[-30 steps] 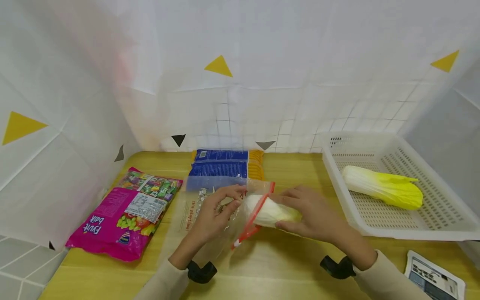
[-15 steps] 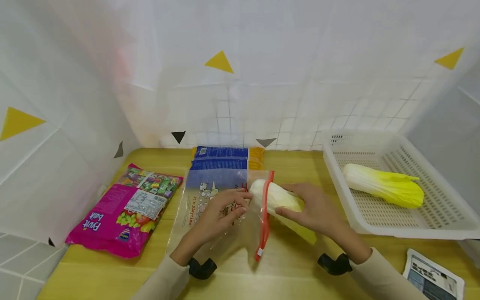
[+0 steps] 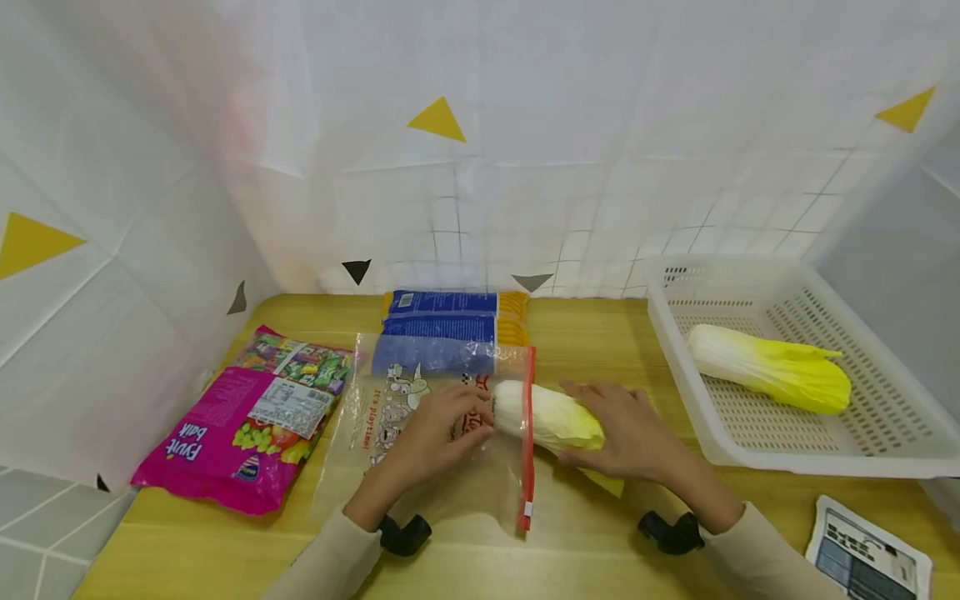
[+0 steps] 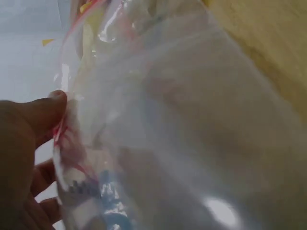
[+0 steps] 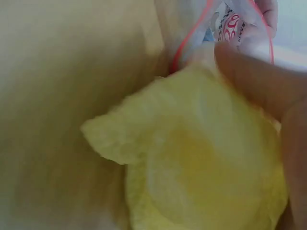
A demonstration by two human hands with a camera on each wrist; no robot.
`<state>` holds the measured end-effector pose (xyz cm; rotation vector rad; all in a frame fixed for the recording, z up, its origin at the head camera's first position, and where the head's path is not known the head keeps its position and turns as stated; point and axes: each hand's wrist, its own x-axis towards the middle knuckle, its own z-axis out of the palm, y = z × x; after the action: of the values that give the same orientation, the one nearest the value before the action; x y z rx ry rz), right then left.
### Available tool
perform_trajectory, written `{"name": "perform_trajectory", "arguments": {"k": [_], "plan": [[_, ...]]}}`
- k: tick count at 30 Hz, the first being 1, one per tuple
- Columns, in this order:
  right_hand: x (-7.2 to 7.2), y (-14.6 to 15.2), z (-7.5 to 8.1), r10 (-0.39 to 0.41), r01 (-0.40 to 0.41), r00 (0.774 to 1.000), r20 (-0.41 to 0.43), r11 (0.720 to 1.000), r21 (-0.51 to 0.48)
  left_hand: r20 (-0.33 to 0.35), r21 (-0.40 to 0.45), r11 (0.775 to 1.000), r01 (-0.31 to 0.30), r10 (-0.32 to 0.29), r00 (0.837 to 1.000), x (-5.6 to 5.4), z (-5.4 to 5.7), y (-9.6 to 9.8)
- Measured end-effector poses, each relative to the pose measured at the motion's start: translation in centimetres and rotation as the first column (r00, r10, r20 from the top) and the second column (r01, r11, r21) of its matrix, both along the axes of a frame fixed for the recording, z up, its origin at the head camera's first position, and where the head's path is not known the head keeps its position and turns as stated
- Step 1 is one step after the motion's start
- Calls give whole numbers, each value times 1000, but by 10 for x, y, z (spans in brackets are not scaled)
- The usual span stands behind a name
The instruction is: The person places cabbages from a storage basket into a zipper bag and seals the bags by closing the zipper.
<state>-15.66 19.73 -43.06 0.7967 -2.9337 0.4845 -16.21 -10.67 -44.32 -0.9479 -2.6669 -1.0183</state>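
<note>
My right hand [image 3: 626,437] grips a small napa cabbage [image 3: 558,421], white at its base and yellow at the leaves. The base lies inside the mouth of a clear zip bag [image 3: 457,500] with a red zip edge and printed cartoon figures. Yellow leaves [image 5: 206,158] fill the right wrist view, pointing away from the bag, with the thumb along one side. My left hand [image 3: 435,429] pinches the upper layer of the bag near the mouth. In the left wrist view the thumb [image 4: 50,112] presses on the bag's plastic film [image 4: 182,120].
A pink candy bag [image 3: 225,442] lies at the left, and a blue and orange packet [image 3: 442,317] behind the zip bag. At the right stands a white slotted basket [image 3: 675,358] with another napa cabbage [image 3: 772,367]. A printed packet [image 3: 870,550] lies in front of it.
The bag's mouth has swung round from slanted to nearly straight. The cabbage has swung with the right hand, and its base has stayed within the opening. The left hand keeps hold of the bag.
</note>
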Motion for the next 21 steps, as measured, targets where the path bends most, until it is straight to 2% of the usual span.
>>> {"name": "perform_trajectory", "arguments": {"k": [6, 9, 12, 17, 21], "plan": [[-4, 1, -5, -62, 62, 998, 1, 993, -104, -20, -145, 986, -85, 83, 996, 7, 1, 6], [-5, 0, -4, -78, 78, 997, 2, 989, -125, -40, -234, 963, -136, 130, 991, 8, -2, 7], [-4, 0, -4, -85, 85, 996, 11, 989, -119, -30, -290, 942, -171, 170, 985, 8, -7, 8], [-4, 0, -4, -90, 91, 996, 19, 989, -117, -5, -310, 931, -191, 199, 980, 5, -19, 3], [-4, 1, -4, -79, 80, 997, 11, 990, -115, 33, -336, 930, -148, 169, 985, 4, -21, -2]]}}
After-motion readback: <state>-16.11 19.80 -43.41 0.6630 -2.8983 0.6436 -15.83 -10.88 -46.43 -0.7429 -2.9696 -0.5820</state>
